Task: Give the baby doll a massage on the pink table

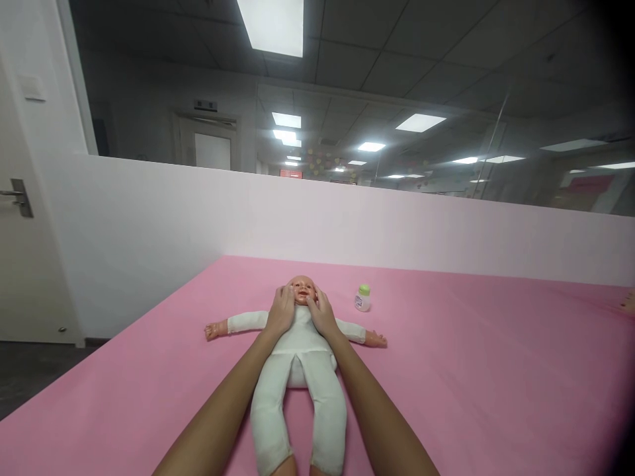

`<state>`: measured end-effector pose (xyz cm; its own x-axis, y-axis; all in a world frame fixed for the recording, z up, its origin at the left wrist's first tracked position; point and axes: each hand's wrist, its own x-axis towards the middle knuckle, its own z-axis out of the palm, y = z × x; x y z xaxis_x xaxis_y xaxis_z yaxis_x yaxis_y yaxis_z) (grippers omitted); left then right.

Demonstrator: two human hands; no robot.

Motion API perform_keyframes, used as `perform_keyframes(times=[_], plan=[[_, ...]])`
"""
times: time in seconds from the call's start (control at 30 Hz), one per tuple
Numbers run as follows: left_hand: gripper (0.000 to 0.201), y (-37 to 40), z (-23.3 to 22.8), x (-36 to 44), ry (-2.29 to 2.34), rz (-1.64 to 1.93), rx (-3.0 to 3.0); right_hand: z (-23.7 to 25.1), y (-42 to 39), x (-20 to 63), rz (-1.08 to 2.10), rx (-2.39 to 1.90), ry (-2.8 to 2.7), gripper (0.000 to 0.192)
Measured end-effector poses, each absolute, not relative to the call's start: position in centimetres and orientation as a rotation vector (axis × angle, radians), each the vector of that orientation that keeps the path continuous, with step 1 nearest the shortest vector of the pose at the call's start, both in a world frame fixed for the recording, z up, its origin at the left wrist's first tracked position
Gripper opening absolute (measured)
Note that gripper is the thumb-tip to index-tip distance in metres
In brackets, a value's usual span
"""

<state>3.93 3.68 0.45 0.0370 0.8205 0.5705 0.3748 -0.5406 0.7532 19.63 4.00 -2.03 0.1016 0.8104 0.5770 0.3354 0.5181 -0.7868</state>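
A baby doll [300, 337] with a white cloth body lies on its back, its head at the far end and its arms spread to both sides. Against the left side of its face rests my left hand [282, 311], fingers stretched out along the cheek. My right hand [323, 313] lies in the same way on the other cheek, its thumb near the doll's mouth. Neither hand's fingers close around anything. Right of the doll's head stands a small clear bottle [363, 299] with a green cap.
The doll and bottle are on a pink-covered table [471, 370]. Behind it runs a low white wall [377, 228] with glass above. A door [30, 264] with a metal handle is at the left. Part of another doll-like piece [629, 302] shows at the right edge.
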Motion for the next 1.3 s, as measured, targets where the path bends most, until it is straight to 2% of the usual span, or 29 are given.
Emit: perform_keyframes(times=[0.83, 1.03, 1.2, 1.3], plan=[[0.048, 3.48, 0.62, 3.90, 1.237, 1.462, 1.964, -1.95, 3.99, 19.71, 0.444, -0.996, -1.538, 0.055], [0.051, 3.46, 0.66, 4.00, 1.231, 1.513, 1.961, -1.81, 3.77, 19.59, 0.474, -1.024, -1.486, 0.060], [0.050, 3.64, 0.53, 3.89, 1.267, 1.445, 1.963, -1.61, 3.66, 19.70, 0.461, -1.009, -1.542, 0.055], [0.050, 3.68, 0.45, 3.90, 1.260, 1.464, 1.960, -1.71, 3.76, 19.68, 0.479, -1.030, -1.518, 0.058]])
